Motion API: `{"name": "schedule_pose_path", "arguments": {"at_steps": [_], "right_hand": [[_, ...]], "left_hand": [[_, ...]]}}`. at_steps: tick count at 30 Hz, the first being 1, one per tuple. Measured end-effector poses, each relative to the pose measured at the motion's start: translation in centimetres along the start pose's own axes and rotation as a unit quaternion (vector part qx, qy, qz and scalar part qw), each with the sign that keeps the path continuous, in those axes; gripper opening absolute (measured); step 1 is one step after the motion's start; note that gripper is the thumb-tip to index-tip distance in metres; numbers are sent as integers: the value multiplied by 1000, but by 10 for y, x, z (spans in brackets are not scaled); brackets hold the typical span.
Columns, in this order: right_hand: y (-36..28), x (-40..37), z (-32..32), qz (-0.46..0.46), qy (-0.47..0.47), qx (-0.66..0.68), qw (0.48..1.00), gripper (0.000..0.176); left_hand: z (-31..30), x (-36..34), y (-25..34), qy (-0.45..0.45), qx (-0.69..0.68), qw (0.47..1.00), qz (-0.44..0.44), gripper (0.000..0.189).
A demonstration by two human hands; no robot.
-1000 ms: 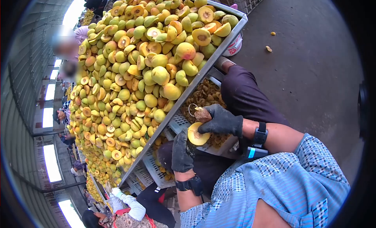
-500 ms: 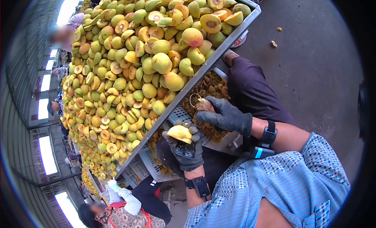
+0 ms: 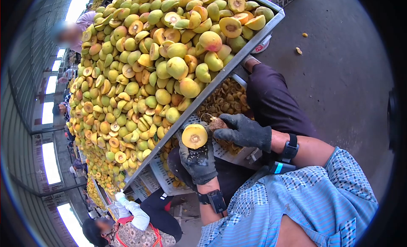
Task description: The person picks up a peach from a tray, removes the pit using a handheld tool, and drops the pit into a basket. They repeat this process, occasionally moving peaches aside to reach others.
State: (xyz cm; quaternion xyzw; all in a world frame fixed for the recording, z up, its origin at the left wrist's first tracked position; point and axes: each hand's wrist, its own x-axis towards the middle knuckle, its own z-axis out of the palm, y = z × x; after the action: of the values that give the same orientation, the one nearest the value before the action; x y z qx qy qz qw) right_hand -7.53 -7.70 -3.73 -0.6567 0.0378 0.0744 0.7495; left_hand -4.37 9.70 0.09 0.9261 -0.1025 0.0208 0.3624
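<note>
In the head view, my left hand (image 3: 198, 164), in a dark grey glove, is closed around a yellow peach half (image 3: 194, 136). Its cut face is turned up toward me, with a brownish pit area at the centre. My right hand (image 3: 246, 131), also gloved, grips a pitting tool (image 3: 217, 123) by its thick, rough brown handle. The tool's thin wire loop sticks out toward my left hand, just beyond the peach half's upper right edge. Both hands are over my lap, beside the metal edge of the fruit table.
Halved peaches lie heaped on a metal-edged table (image 3: 237, 71). Below its edge stand a crate of brownish scraps (image 3: 229, 96) and white plastic crates (image 3: 163, 175). Another person (image 3: 135, 221) sits at lower left; more people are along the far side. Scraps lie on the grey floor (image 3: 335, 73).
My left hand has turned the peach half from its rounded side to its cut face and raised it slightly. My right hand has brought the pitting tool lower, closer to the fruit.
</note>
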Motion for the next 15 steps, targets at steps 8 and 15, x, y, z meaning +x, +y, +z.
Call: {"name": "schedule_pose_path", "arguments": {"at_steps": [8,15], "right_hand": [[5,-6,10,-18,-47,-141,989,52],[11,1,22,-47,2,-115,992,62]], "left_hand": [[13,8,-12,-83,-652,721,-220,64],[24,12,3,-32,-638,733,-235,57]]}}
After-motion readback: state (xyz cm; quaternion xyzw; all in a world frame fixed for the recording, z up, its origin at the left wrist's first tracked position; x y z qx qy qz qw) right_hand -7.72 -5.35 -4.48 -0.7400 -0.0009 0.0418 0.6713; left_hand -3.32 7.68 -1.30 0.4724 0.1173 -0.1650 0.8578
